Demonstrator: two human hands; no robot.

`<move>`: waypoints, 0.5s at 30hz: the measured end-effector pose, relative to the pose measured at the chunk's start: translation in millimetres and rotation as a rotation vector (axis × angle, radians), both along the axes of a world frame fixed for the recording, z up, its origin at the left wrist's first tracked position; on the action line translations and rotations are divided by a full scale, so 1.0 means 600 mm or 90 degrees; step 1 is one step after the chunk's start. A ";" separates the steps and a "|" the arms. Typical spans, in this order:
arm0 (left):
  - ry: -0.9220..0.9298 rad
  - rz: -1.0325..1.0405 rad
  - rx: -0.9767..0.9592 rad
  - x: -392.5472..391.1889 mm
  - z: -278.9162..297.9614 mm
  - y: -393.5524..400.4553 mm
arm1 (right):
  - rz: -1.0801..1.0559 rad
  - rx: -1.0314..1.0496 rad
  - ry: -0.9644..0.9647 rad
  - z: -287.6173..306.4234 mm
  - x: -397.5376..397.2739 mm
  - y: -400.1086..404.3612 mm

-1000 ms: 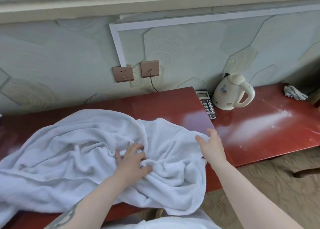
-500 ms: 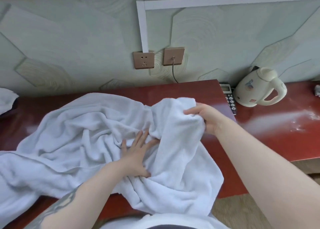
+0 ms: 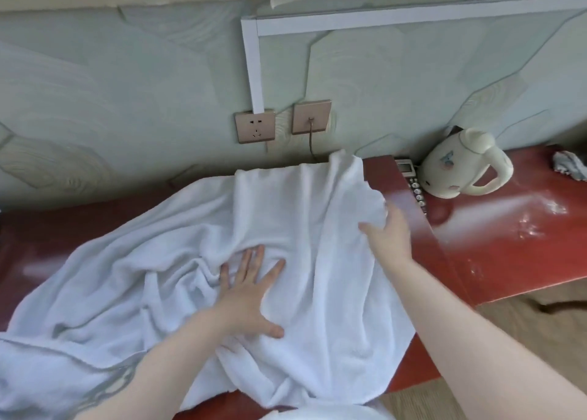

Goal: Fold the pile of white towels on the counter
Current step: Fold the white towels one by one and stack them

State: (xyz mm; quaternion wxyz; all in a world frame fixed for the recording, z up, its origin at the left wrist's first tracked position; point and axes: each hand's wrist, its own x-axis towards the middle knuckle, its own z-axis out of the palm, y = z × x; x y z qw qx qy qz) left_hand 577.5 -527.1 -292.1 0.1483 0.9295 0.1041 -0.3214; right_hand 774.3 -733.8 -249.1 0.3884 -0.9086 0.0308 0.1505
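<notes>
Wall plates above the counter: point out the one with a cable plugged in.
The right plate, nearer the kettle; a cord hangs from it. The left plate is unused.

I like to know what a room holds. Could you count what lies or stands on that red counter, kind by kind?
White towel, spread and rumpled: 1
Cream kettle: 1
Telephone, partly hidden: 1
Crumpled cloth at the far right: 1
Total: 4

We see our left hand (image 3: pixel 246 295) lying flat on the rumpled white terry towel (image 3: pixel 152 260) spread over the glossy red counter (image 3: pixel 495 248); our right hand (image 3: pixel 389 235) touches its edge, the cream plastic kettle (image 3: pixel 457 165) beyond, rightward.
</notes>
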 end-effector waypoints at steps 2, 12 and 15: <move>0.021 -0.007 0.010 0.026 0.006 0.027 | 0.067 -0.170 0.034 -0.042 -0.066 -0.032; 0.043 0.219 0.052 0.083 0.026 0.062 | -0.378 0.296 -0.006 -0.011 -0.071 -0.166; 0.025 0.231 0.052 0.073 0.024 0.036 | -0.437 0.168 -0.127 -0.005 -0.077 -0.219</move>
